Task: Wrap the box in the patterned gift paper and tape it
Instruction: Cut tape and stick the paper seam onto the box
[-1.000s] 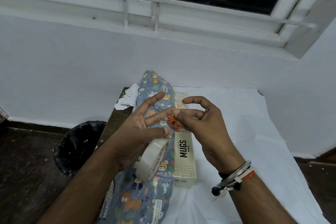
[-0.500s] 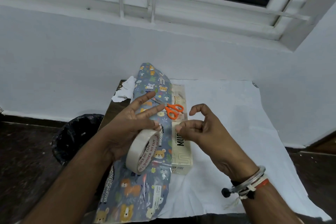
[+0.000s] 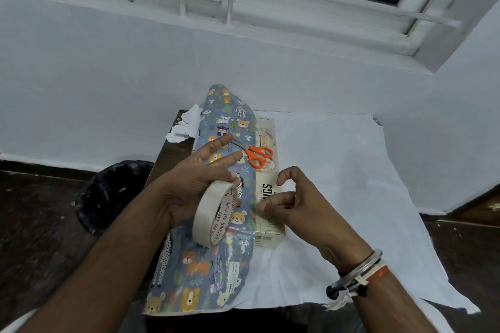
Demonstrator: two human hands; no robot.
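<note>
Noted the gift paper (image 3: 216, 265): grey-blue, printed with orange, tan and white cartoon animals and green leaves. My box (image 3: 266, 189) was cream with black lettering. Tape roll (image 3: 213, 213): off-white, red lettering. Scissors (image 3: 258, 155): orange handles. Cloth (image 3: 338, 170) white, bin (image 3: 113, 192) black.

Right half of the counter (image 3: 170, 154) is wide open, just flat white cloth (image 3: 338, 170). Middle's crowded though: orange scissors (image 3: 257, 155) lie across the box (image 3: 270, 238) and gift paper (image 3: 216, 265). Wall (image 3: 108, 76) sits right behind, bin (image 3: 108, 192) just off the left edge.
</note>
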